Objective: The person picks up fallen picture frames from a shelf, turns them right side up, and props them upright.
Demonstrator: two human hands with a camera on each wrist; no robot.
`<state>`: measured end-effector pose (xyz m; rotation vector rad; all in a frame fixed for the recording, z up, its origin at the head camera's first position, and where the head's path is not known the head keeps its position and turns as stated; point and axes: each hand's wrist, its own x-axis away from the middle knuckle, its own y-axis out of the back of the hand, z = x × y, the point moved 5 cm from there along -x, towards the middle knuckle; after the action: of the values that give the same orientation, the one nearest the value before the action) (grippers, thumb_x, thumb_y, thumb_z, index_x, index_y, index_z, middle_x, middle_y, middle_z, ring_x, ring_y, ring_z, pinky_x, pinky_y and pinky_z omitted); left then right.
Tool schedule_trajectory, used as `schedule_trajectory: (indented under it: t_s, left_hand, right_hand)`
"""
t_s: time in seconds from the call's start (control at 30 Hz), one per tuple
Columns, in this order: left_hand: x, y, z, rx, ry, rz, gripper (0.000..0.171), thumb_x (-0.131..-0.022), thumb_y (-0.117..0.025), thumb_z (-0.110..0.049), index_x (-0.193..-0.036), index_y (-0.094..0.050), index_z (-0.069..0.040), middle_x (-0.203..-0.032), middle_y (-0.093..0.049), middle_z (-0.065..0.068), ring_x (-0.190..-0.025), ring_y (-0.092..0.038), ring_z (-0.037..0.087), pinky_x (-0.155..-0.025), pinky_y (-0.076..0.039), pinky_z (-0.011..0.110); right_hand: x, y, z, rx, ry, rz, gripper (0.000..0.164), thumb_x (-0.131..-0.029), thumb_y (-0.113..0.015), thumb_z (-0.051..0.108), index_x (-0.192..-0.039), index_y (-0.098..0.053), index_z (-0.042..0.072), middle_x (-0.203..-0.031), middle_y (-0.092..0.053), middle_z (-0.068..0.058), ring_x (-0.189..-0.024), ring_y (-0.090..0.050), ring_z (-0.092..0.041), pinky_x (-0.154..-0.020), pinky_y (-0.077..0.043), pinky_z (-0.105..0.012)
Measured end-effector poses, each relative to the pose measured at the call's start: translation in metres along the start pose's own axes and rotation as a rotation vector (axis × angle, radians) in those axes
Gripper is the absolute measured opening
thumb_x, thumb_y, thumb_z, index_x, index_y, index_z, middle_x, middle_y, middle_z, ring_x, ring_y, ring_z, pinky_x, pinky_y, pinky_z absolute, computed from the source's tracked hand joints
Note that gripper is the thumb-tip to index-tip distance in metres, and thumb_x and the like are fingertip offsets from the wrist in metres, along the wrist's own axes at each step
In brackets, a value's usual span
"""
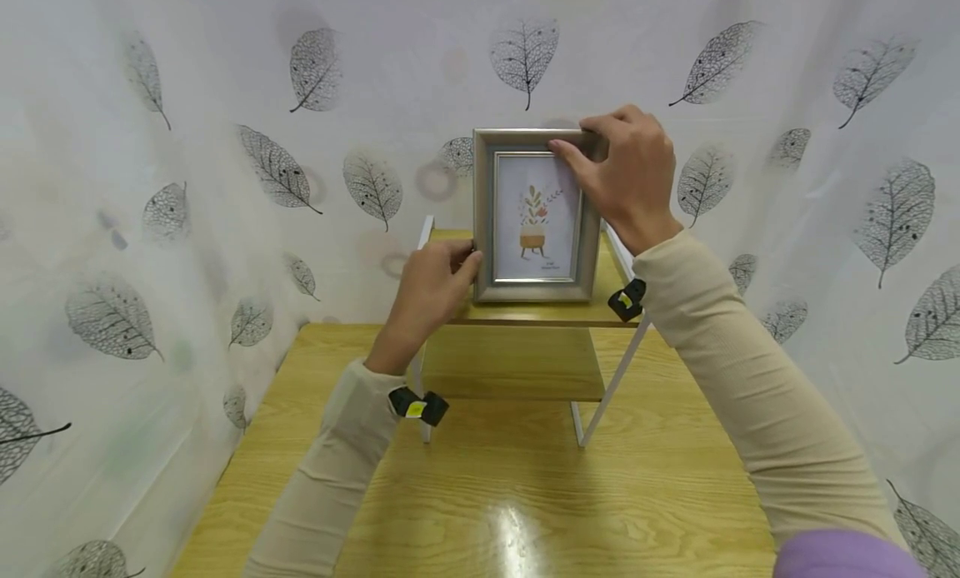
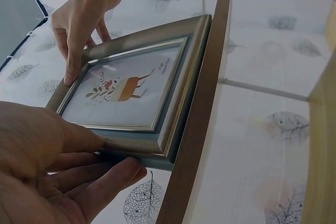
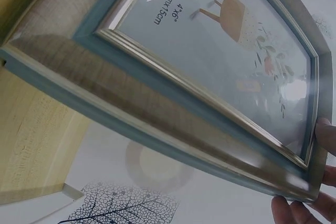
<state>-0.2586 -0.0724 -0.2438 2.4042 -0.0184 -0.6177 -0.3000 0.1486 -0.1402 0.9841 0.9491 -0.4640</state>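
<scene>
A silver-grey picture frame (image 1: 536,291) stands upright on the top board of a small two-tier shelf (image 1: 517,313). Behind its glass is a print of a plant in an orange pot on legs. My right hand (image 1: 633,170) grips the upper right corner, thumb on the front and fingers behind the edge. Lower down, my left hand (image 1: 435,282) pinches the left side edge between thumb and fingers. In the left wrist view, the frame's base (image 2: 181,103) is at the brown board edge. The right wrist view shows the frame (image 3: 157,114) close up; its back is hidden.
The shelf has white metal legs (image 1: 615,382) and a lower wooden board (image 1: 513,361). It stands on a wood-grain table (image 1: 465,478). A white curtain with leaf prints (image 1: 375,186) hangs behind and at both sides. Something purple (image 1: 847,555) shows at the lower right.
</scene>
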Motion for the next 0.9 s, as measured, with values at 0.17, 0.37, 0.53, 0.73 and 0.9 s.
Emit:
schedule_trajectory:
  t_s: [0.17, 0.37, 0.53, 0.73, 0.9]
  left_hand:
    - [0.001, 0.001, 0.001, 0.003, 0.018, 0.005, 0.029, -0.103, -0.06, -0.016, -0.124, -0.07, 0.0, -0.116, -0.073, 0.015, -0.104, -0.071, 0.026, -0.089, -0.057, 0.038]
    - [0.002, 0.002, 0.002, 0.006, 0.029, 0.007, 0.03, -0.104, -0.059, -0.018, -0.127, -0.069, 0.0, -0.118, -0.073, 0.015, -0.105, -0.071, 0.027, -0.091, -0.057, 0.04]
    - [0.003, 0.004, 0.005, 0.014, 0.038, -0.019, 0.034, -0.103, -0.06, -0.021, -0.131, -0.067, -0.002, -0.119, -0.072, 0.013, -0.103, -0.072, 0.027, -0.089, -0.058, 0.04]
    - [0.006, 0.016, 0.004, 0.033, 0.022, -0.096, 0.037, -0.102, -0.062, -0.024, -0.13, -0.066, 0.0, -0.119, -0.073, 0.013, -0.101, -0.073, 0.027, -0.086, -0.059, 0.038]
    - [0.017, 0.033, 0.001, 0.021, -0.045, -0.18, 0.034, -0.102, -0.062, -0.02, -0.13, -0.067, -0.001, -0.121, -0.072, 0.013, -0.105, -0.071, 0.026, -0.089, -0.058, 0.035]
  right_hand:
    - [0.0, 0.0, 0.001, -0.003, -0.01, 0.006, 0.05, -0.089, -0.077, 0.045, -0.112, -0.076, 0.0, -0.104, -0.071, -0.024, -0.095, -0.064, -0.04, -0.084, -0.05, -0.052]
    - [0.0, -0.001, 0.002, -0.01, -0.01, 0.007, 0.052, -0.09, -0.076, 0.045, -0.113, -0.075, 0.0, -0.106, -0.071, -0.023, -0.096, -0.064, -0.04, -0.086, -0.05, -0.051]
    - [0.001, -0.001, 0.003, -0.007, -0.009, 0.012, 0.053, -0.09, -0.075, 0.047, -0.114, -0.074, -0.001, -0.108, -0.07, -0.023, -0.098, -0.065, -0.04, -0.087, -0.051, -0.052]
    - [0.003, 0.008, 0.001, 0.007, -0.008, -0.023, 0.058, -0.09, -0.073, 0.05, -0.118, -0.073, -0.001, -0.111, -0.068, -0.023, -0.1, -0.065, -0.039, -0.084, -0.052, -0.051]
    - [0.011, 0.025, -0.011, -0.039, 0.004, -0.105, 0.055, -0.09, -0.075, 0.046, -0.118, -0.073, -0.001, -0.115, -0.068, -0.022, -0.108, -0.064, -0.038, -0.094, -0.05, -0.052]
